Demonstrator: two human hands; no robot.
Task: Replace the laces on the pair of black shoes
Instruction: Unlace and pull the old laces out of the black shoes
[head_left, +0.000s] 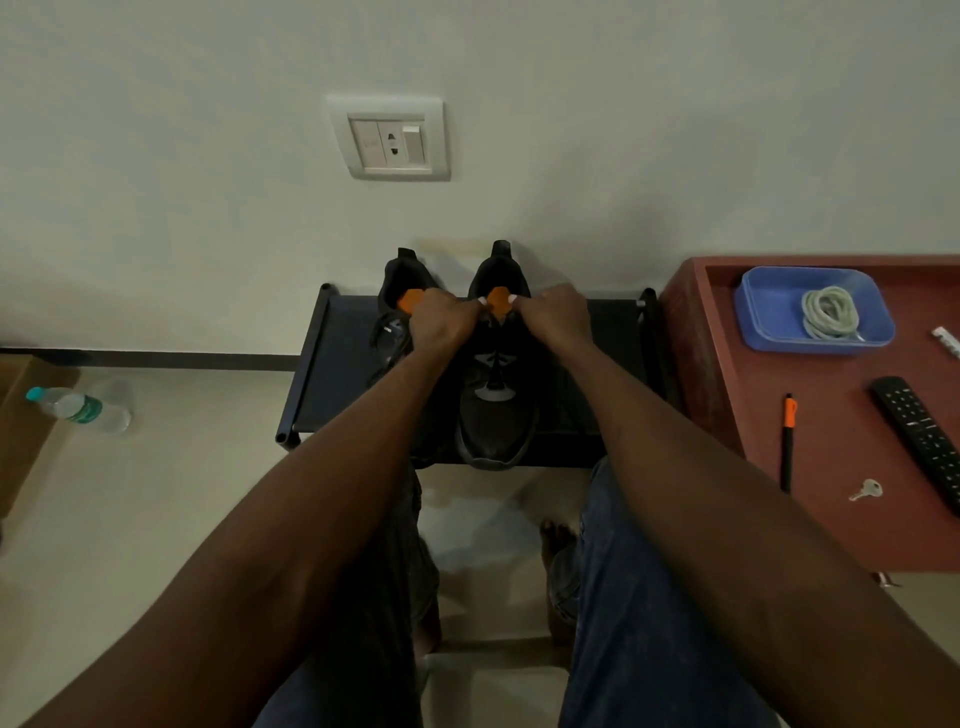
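With both arms stretched forward, the left hand (442, 318) and right hand (557, 312) have fingers curled at the collar of the right-side black shoe (497, 384), one on each side of its orange tongue tab (497, 301). What each hand pinches is hard to tell; small pale tips show by the fingers, possibly lace ends, too small to confirm. That shoe sits toe toward the person on a low black rack (582, 332) against the wall. Second black shoe (397, 312) stands just beside it on the left, partly hidden by the left forearm, its own orange tab showing.

Right of the rack, touching or nearly touching it, stands a reddish-brown table (810, 483). On it: a blue tray (769, 306) holding a coiled pale lace (830, 313), a black pen with orange clip (788, 441), a black remote (922, 439), a small key (866, 489). A white object is cut off at the right edge.

On the floor at left lies a plastic water bottle (78, 408) near a cardboard box (21, 431). White wall socket (392, 139) above the shoes. Person's jeans-clad legs (639, 623) and a bare foot visible below.
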